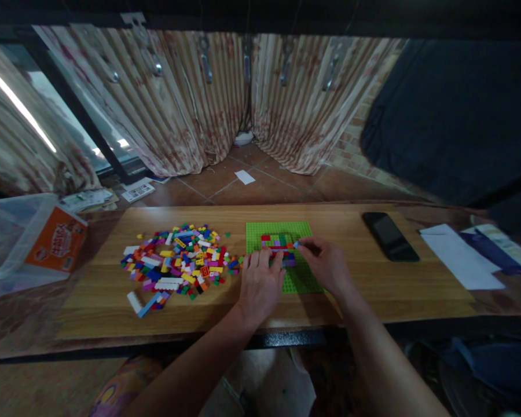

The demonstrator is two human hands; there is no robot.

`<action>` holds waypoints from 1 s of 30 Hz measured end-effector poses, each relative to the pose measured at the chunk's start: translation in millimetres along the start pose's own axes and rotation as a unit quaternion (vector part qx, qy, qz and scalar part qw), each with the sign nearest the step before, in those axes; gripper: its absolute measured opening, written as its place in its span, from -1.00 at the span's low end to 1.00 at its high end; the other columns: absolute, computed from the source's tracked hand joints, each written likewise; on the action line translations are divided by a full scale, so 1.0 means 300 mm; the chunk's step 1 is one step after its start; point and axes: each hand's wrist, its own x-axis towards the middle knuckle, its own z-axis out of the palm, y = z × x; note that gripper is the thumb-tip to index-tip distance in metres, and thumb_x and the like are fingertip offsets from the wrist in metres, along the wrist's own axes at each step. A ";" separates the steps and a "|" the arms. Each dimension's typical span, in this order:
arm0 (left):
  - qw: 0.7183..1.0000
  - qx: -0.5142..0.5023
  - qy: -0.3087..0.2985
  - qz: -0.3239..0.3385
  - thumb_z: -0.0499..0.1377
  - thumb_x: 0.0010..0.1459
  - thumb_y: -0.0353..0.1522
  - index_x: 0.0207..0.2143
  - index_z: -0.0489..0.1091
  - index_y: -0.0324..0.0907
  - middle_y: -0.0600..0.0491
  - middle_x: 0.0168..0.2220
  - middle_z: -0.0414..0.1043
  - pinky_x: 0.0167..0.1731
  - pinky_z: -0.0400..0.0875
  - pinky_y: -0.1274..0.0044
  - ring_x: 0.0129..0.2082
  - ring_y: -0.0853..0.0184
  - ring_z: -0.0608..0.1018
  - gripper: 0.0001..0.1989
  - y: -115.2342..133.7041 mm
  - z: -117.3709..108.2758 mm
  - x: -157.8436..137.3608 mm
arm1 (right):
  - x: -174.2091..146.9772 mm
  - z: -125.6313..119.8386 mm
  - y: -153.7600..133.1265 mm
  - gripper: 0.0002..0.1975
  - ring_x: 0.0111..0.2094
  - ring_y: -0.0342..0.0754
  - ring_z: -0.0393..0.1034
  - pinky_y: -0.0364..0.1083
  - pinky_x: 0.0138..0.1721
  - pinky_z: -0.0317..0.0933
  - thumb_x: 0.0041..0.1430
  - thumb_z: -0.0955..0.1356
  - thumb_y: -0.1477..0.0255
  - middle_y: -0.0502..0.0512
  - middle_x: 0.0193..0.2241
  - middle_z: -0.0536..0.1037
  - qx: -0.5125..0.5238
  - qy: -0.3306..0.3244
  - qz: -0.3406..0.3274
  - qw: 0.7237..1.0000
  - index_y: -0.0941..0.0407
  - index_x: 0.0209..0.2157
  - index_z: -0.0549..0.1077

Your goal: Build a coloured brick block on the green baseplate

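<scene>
At the left of the desk [417,295], the heap of loose bricks [182,260] sprawls widely, its near fringe, with a long blue brick [149,305], lying toward the front edge; a careless sweep of the forearm could push pieces off there. A few stray bricks [233,265] trail almost to the green baseplate [304,281], and could get caught under its rim if the plate slid left. The left hand [261,284] lies over the near left part of the brick build [282,239] on the plate, fingers bent onto it; whether it grips a piece or merely steadies the build, I cannot tell. Too much weight from it could skew or loosen bricks. The right hand [329,263] pinches a small light-blue brick [296,245] by the build's right side; with so little to hold, it could slip from the fingertips or seat one stud off, since the fingers partly mask the spot. The phone [389,236] lies well apart at right, at little risk. As for writing, the clear bin [15,278] at far left carries an orange label [57,239] with large white characters, too blurred to read; a floor sheet [138,191] shows dark, illegible print, and I can make out no brand anywhere.
</scene>
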 end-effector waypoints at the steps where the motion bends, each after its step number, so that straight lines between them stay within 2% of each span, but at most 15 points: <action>1: 1.000 0.004 0.000 0.001 0.12 0.21 -0.28 0.09 0.32 -0.13 -0.10 -0.06 0.34 -0.12 0.28 0.26 -0.12 0.13 0.37 -0.61 -0.003 -0.001 0.001 | -0.004 -0.002 -0.003 -0.75 -0.34 0.01 0.48 -0.01 -0.24 0.32 0.08 0.34 0.32 0.16 -0.36 0.61 -0.013 -0.001 0.001 1.000 0.17 -0.28 0.54; 7: 1.000 0.014 0.005 0.001 0.11 0.22 -0.30 0.09 0.32 -0.14 -0.10 -0.03 0.34 -0.09 0.27 0.25 -0.10 0.13 0.37 -0.62 -0.009 0.005 0.002 | -0.045 0.013 -0.024 -0.80 -0.38 -0.02 0.48 -0.05 -0.29 0.31 0.10 0.33 0.34 0.14 -0.36 0.61 -0.076 0.001 0.001 0.997 0.14 -0.31 0.54; 13: 1.000 0.010 0.003 0.002 0.06 0.24 -0.34 0.06 0.34 -0.17 -0.13 0.04 0.33 -0.06 0.27 0.22 -0.04 0.11 0.38 -0.66 -0.006 0.012 0.002 | -0.070 0.044 -0.034 -0.80 -0.39 -0.01 0.49 -0.07 -0.32 0.29 0.07 0.37 0.35 0.13 -0.39 0.62 -0.122 0.006 0.001 0.992 0.12 -0.27 0.52; 19: 1.000 0.019 -0.008 0.006 0.02 0.25 -0.41 0.08 0.31 -0.16 -0.13 0.10 0.32 0.03 0.22 0.12 0.02 0.09 0.36 -0.65 -0.006 0.017 -0.002 | -0.073 0.048 -0.042 -0.80 -0.41 0.02 0.49 -0.07 -0.36 0.26 0.04 0.40 0.35 0.13 -0.42 0.62 -0.148 0.011 0.019 0.989 0.13 -0.28 0.52; 30: 1.000 0.017 0.004 0.018 -0.01 0.26 -0.43 0.08 0.30 -0.21 -0.13 0.11 0.31 0.05 0.24 0.15 0.04 0.10 0.36 -0.66 -0.005 0.022 -0.006 | -0.059 0.072 -0.054 -0.86 -0.45 0.00 0.46 -0.10 -0.43 0.18 -0.01 0.42 0.37 0.12 -0.46 0.60 -0.165 0.010 0.024 0.986 0.12 -0.38 0.53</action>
